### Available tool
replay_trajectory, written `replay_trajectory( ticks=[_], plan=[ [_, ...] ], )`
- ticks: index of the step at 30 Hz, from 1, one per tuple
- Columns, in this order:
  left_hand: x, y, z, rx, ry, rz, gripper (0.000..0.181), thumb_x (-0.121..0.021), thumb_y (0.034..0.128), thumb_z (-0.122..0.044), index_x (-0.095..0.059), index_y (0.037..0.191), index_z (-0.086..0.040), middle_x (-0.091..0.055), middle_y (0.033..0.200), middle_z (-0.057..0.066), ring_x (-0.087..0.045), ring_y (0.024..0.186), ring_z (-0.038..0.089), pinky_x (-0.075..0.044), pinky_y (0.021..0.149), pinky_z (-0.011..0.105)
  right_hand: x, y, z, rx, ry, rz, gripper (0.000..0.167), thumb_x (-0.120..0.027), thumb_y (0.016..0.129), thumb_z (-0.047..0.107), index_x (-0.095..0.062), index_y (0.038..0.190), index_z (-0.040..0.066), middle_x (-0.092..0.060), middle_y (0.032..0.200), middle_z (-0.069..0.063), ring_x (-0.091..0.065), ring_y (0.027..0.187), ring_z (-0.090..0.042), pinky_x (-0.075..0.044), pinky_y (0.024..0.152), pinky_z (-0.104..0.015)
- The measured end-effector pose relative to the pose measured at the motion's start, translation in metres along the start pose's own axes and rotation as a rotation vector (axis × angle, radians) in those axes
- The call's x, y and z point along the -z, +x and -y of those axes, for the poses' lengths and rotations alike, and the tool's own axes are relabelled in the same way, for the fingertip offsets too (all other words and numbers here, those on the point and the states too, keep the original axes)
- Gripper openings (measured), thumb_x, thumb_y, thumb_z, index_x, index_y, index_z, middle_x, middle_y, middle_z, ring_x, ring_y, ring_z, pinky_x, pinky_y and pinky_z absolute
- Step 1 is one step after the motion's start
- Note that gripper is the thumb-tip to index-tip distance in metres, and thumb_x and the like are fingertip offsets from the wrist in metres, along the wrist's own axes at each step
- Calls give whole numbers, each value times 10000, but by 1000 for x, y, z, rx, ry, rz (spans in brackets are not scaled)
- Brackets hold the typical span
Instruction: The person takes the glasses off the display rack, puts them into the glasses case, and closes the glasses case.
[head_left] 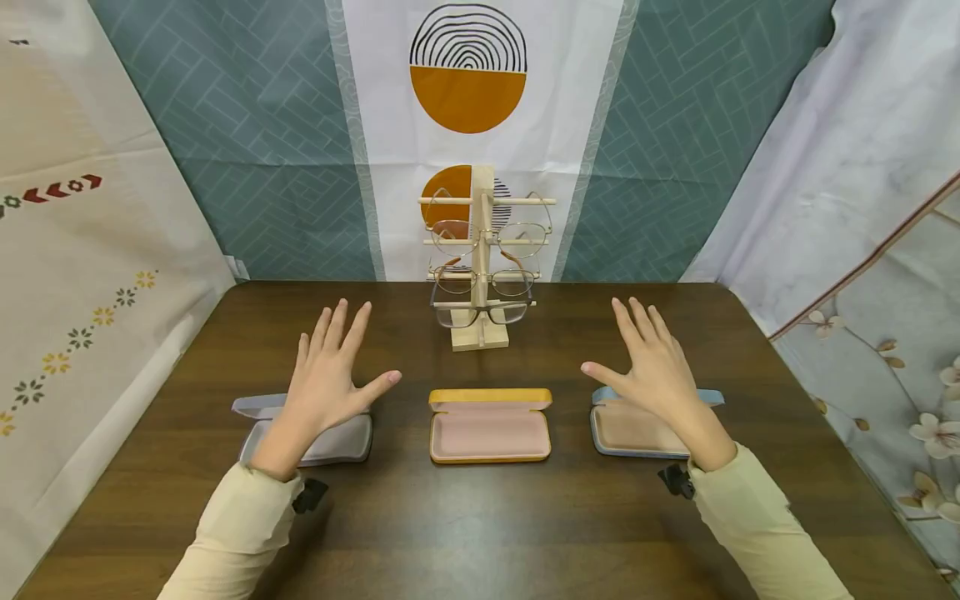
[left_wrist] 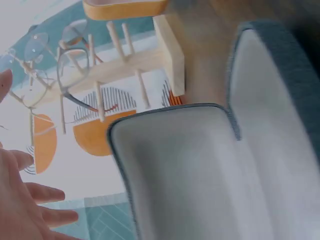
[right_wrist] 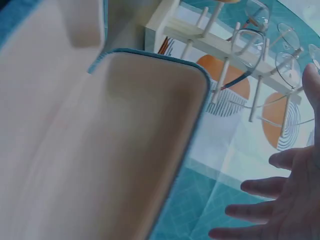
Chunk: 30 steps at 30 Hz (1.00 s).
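My left hand (head_left: 326, 383), fingers spread, hovers over an open grey glasses case (head_left: 341, 442) on the left and holds nothing. Over an open blue glasses case (head_left: 637, 429) with a beige lining, my right hand (head_left: 656, 375) is likewise spread and holds nothing. Between the two hands an open yellow glasses case (head_left: 491, 436) with a pink lining lies on the table. Behind it stands a wooden display stand (head_left: 482, 250) bearing several pairs of glasses; a dark-framed pair (head_left: 482, 317) hangs lowest. Each wrist view shows the nearby case's inside, with no glasses in the visible part.
The dark brown wooden table (head_left: 480, 525) carries the cases and the stand. A patterned green and white cloth (head_left: 300, 208) hangs along the table's back edge. Light curtains hang on the left (head_left: 97, 275) and right (head_left: 847, 250).
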<state>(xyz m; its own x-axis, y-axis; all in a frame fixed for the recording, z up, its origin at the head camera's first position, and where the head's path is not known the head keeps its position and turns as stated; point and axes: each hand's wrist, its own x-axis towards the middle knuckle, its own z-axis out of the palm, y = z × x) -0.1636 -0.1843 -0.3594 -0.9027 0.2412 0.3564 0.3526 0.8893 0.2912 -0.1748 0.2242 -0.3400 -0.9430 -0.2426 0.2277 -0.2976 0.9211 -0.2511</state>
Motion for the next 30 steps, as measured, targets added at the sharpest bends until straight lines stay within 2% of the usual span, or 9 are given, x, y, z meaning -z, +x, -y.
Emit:
replay_trajectory(
  ticks=[5, 15, 24, 30],
  plan=[
    [8, 5, -4, -11, -65, 9, 901, -545, 805, -591, -54, 1475, -244, -78, 1504, 149, -63, 1356, 369, -132, 982, 667, 7, 5, 5, 18, 38, -13, 954, -549, 801, 606, -79, 1471, 115, -161, 1474, -211, -141, 1321, -432, -203, 970, -646],
    [24, 21, -11, -59, -126, -7, 884, -558, 817, -553, -81, 1476, -207, -120, 1498, 148, -108, 1352, 363, -170, 1009, 613, 25, 18, 17, 51, 93, -26, 907, -560, 823, 558, -110, 1469, 107, -191, 1471, -192, -202, 1315, -401, -232, 985, -609],
    [35, 36, -20, -70, -182, -18, 841, -560, 829, -516, -114, 1474, -214, -177, 1487, 133, -171, 1336, 363, -257, 937, 651, 40, 30, 27, 64, 120, -46, 859, -554, 827, 560, -158, 1467, 146, -224, 1471, -150, -234, 1311, -379, -236, 992, -596],
    [40, 46, -23, -87, -244, -45, 807, -560, 839, -490, -147, 1471, -203, -229, 1468, 138, -217, 1321, 348, -252, 980, 595, 47, 37, 33, 92, 152, -76, 811, -515, 851, 559, -212, 1453, 109, -264, 1452, -166, -261, 1300, -382, -247, 994, -583]
  ],
)
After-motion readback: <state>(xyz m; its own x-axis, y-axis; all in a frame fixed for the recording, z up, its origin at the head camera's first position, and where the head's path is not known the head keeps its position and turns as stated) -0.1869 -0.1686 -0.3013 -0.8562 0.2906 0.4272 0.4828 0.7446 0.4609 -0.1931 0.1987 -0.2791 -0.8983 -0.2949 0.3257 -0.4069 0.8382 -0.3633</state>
